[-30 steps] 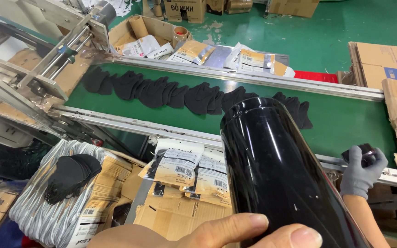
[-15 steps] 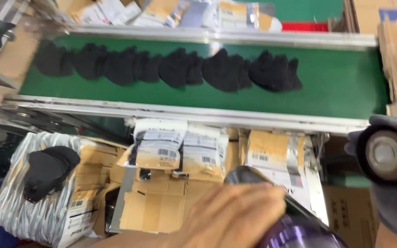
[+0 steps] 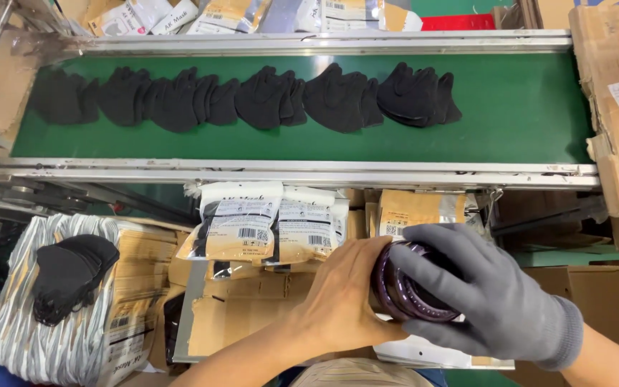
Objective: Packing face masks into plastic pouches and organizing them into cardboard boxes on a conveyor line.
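Note:
My bare left hand (image 3: pixel 345 290) grips the side of a dark purple bottle (image 3: pixel 406 294) held low in front of me. My right hand (image 3: pixel 485 294), in a grey knit glove, wraps over the bottle's round ridged top. Only the bottle's upper rim shows between the two hands; the body is hidden. Just beyond the hands lie white and tan flat mask packets (image 3: pixel 266 226) on cardboard.
A green conveyor belt (image 3: pixel 524 107) with metal rails carries a row of black masks (image 3: pixel 252 97). A stack of black masks (image 3: pixel 69 276) rests on striped bags at the left. Cardboard boxes (image 3: pixel 617 100) stand at the right, more packets beyond the belt.
The bottle has come down from upright near the camera to low between both hands. My gloved right hand moved from the right edge onto its top. The view tilted down.

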